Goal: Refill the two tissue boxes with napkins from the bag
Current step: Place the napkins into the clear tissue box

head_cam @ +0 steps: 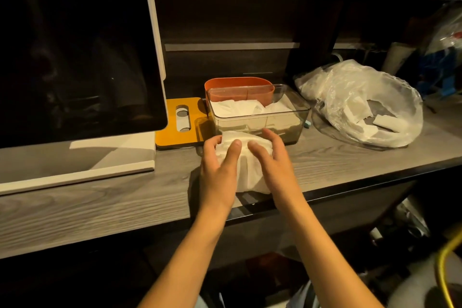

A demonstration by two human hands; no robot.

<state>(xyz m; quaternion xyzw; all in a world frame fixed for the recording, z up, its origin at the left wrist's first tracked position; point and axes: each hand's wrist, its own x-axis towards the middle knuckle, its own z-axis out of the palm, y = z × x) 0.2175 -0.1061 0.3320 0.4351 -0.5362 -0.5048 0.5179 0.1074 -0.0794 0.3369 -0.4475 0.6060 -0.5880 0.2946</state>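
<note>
My left hand (218, 170) and my right hand (271, 157) both hold a white napkin (246, 170) above the grey wooden counter, just in front of a clear tissue box (287, 117). That box has white napkins (240, 107) lying in it. Behind it stands an orange tissue box (237, 85), partly hidden by the clear one. An orange lid (180, 120) with an oval slot lies flat to the left of the boxes. A clear plastic bag (362, 102) holding more white napkins rests on the counter to the right.
A large dark screen (75, 52) on a white stand fills the left side. Dark shelving rises behind the boxes. Clutter and a blue object (445, 67) sit at the far right. The counter's front edge (325, 192) runs just under my wrists.
</note>
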